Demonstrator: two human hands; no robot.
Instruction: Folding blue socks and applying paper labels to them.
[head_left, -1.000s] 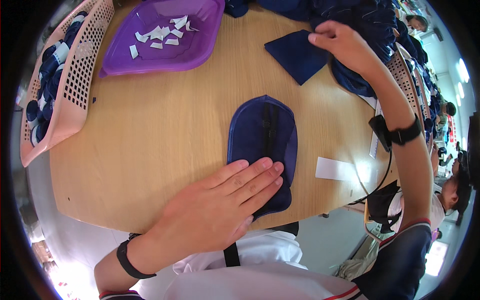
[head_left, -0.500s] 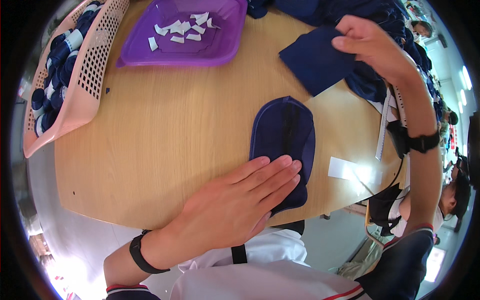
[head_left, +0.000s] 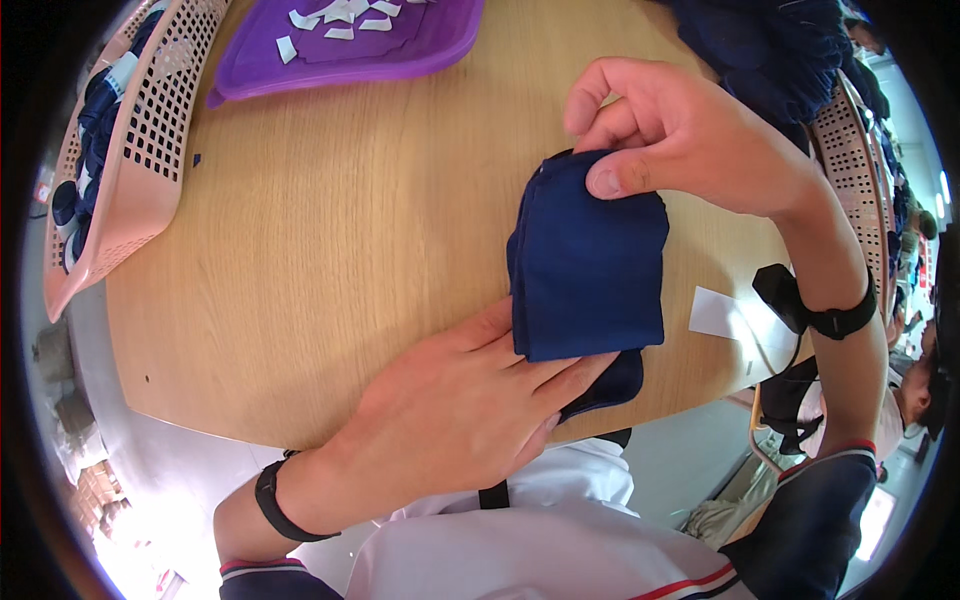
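Navy fabric fills the middle of the view: a folded dark blue cloth piece (head_left: 590, 265) is held up over the wooden table (head_left: 330, 240), pinched at its upper edge by the right hand (head_left: 690, 140), whose thumb presses on the front of the cloth while the curled fingers close behind it. Its lower edge hangs down onto the fingers of the left hand (head_left: 465, 410), which lies flat and spread, palm down, near the table's front edge, gripping nothing but pressing on a second dark blue piece (head_left: 605, 385) that peeks out beneath the fingertips and under the held cloth. Both wrists carry black bands, and the right forearm runs down the right side of the view. To the right of the cloth a small white paper slip (head_left: 715, 312) lies on the table, just beside the right wrist. At the far edge of the table sits a purple tray (head_left: 420, 55) holding small white slips, well apart from the hands. On the left stands a pink perforated basket (head_left: 140, 150) with dark blue pieces inside, and at the upper right a pile of dark blue fabric (head_left: 770, 50) rests over another pink basket (head_left: 855, 170)
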